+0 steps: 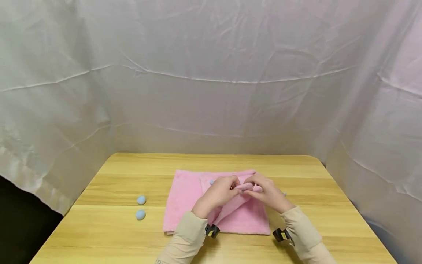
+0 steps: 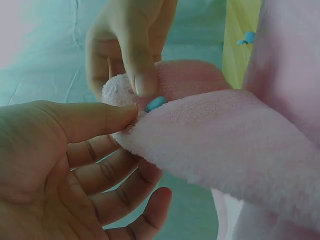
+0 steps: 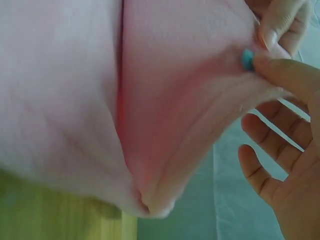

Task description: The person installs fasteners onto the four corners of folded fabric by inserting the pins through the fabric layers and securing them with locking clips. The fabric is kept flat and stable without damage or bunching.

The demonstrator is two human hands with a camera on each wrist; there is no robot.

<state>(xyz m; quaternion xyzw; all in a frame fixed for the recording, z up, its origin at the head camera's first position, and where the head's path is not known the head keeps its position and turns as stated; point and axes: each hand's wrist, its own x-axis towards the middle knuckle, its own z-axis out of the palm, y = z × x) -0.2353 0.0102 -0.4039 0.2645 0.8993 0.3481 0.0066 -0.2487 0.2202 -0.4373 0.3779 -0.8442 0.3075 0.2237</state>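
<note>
A fluffy pink towel (image 1: 184,198) lies on the table, its right part lifted and folded up between two hands. The left hand (image 1: 221,191) pinches the raised edge between thumb and fingers. Opposite it, the right hand (image 1: 267,193) pinches the same edge, its thumb against a small blue button-like piece (image 3: 247,59). Both thumbs come close together around this blue piece (image 2: 156,104) in the left wrist view. The other fingers of the right hand (image 3: 295,165) stay loosely bent below the cloth. Another small blue piece (image 1: 212,182) shows on the towel beside the left hand.
Two light blue balls, a rear ball (image 1: 141,200) and a front ball (image 1: 140,215), lie left of the towel on the wooden table (image 1: 108,234). A small blue thing (image 1: 284,194) shows past the right hand. Pale curtains (image 1: 211,110) surround the table's back and sides.
</note>
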